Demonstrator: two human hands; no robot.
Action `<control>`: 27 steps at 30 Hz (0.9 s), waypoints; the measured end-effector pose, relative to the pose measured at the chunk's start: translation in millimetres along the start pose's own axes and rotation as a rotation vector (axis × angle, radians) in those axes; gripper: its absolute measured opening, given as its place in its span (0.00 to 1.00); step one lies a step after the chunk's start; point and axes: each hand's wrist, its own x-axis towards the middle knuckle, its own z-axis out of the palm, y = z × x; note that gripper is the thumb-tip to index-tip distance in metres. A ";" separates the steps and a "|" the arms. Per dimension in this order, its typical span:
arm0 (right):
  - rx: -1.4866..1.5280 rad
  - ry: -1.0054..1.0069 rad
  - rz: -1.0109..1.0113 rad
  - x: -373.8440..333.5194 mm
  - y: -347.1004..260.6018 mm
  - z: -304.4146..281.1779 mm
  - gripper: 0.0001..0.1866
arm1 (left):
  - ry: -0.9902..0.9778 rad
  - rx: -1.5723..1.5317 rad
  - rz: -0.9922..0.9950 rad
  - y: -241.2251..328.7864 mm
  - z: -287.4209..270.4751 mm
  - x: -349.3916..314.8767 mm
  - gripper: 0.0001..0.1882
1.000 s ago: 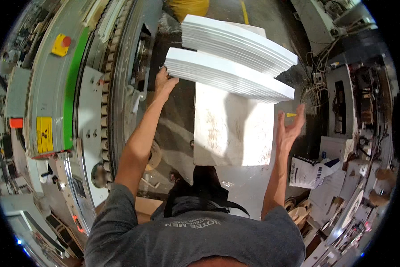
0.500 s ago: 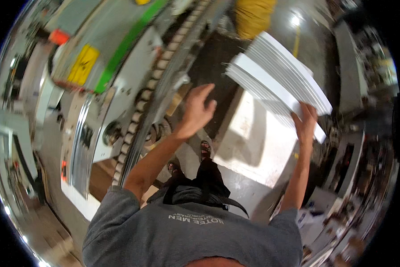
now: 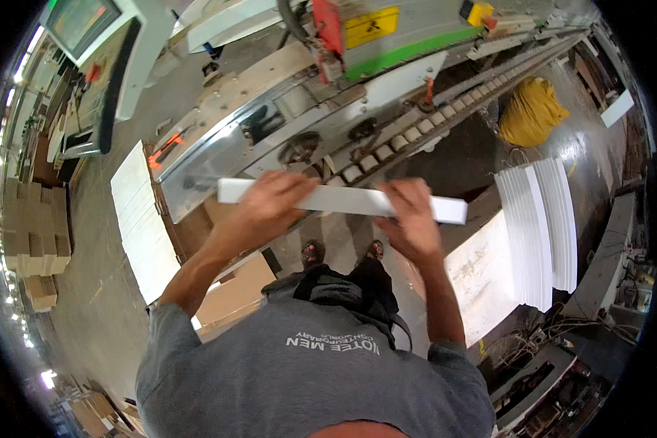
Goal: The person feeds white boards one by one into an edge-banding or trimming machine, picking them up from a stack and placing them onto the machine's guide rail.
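Narrow white board (image 3: pixel 347 201) held crosswise at centre of frame, gripped by left hand (image 3: pixel 271 200) on left half and by right hand (image 3: pixel 410 216) on right half; both ends left bare. Judged stiff, fairly light; smooth faces possibly slippery, corners easily chipped. Best grasped by long edges, either side of middle. Similar white boards (image 3: pixel 527 237) stacked at right of frame

Long white strip (image 3: pixel 345 201), held crosswise in left hand (image 3: pixel 270 198), right hand (image 3: pixel 411 217).
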 end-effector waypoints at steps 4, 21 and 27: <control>0.257 0.288 -0.195 70.5 -81.3 88.3 0.29 | 0.184 0.018 -0.281 -67.1 -35.3 -108.5 0.28; 0.787 0.146 0.342 189.2 -148.9 304.6 0.37 | 0.671 0.327 -0.392 -214.4 -27.7 -196.5 0.21; 0.727 0.185 0.274 197.6 -163.5 312.0 0.37 | 0.722 0.208 -0.570 -225.7 -34.6 -252.9 0.17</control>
